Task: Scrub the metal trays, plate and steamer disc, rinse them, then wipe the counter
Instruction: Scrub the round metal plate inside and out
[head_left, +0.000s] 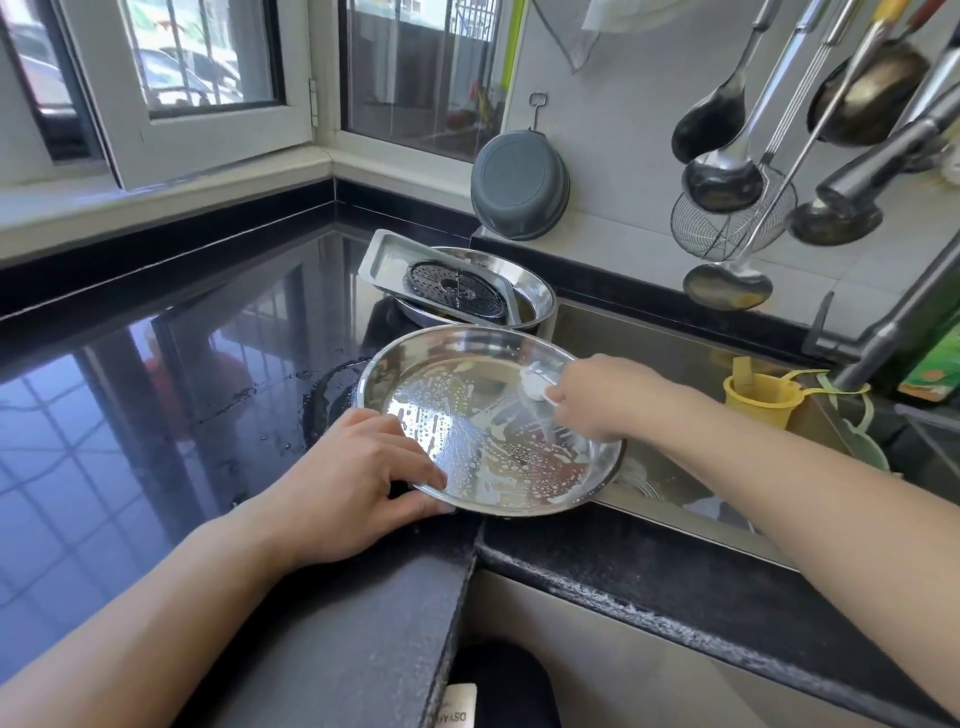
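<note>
both hands (358, 467) (597, 397) on soapy plate (467, 395) — right scrubbing.

Hanging ladles (722, 176) and wire skimmer (727, 223), grey basin (519, 187) on the wall, yellow cup (761, 397) by the sink.

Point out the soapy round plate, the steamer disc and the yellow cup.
soapy round plate (483, 415): head view, wet inner face.
steamer disc (457, 289): head view, perforated top.
yellow cup (759, 399): head view, outer wall.

Round steel plate (467, 415), suds-streaked, overhanging tabletop (182, 364) edge at sink. Behind: rectangular tray (384, 254) tilted in round tray (535, 291), perforated steamer disc (457, 288) on top.
</note>
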